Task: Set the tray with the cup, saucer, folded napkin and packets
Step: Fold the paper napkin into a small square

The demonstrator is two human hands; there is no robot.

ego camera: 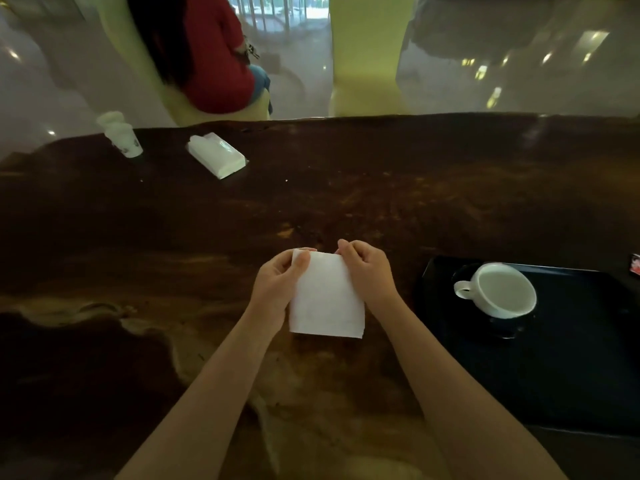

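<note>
Head view: a person at a dark wooden counter holds a white napkin in both hands, directly in front of them. The left hand pinches the far left corner, thumb on top and fingers curled behind. The right hand pinches the far right corner in the same way. Each grip is closed on the paper and on nothing else. The napkin is folded into a rectangle, its long axis running straight away from the person. Its near edge hangs low toward the counter, though whether it touches cannot be told.

The black tray lies on the counter to the right of the napkin, so the right hand is the nearer one. A white cup sits on a dark saucer in the tray's far left corner, handle pointing toward the hands. The rest of the tray shows as bare black surface. Judged from this, cup and saucer are placed and the napkin is next. It would need to go rightward and land on the open area nearer the person, keeping off the cup handle.

A small red-and-white item is cropped at the right edge beyond the tray; it may be a packet, but that is unclear. Well apart on the far left of the counter are a white tissue pack and stacked paper cups. Beyond the counter, a seated figure in red is blurred.
</note>
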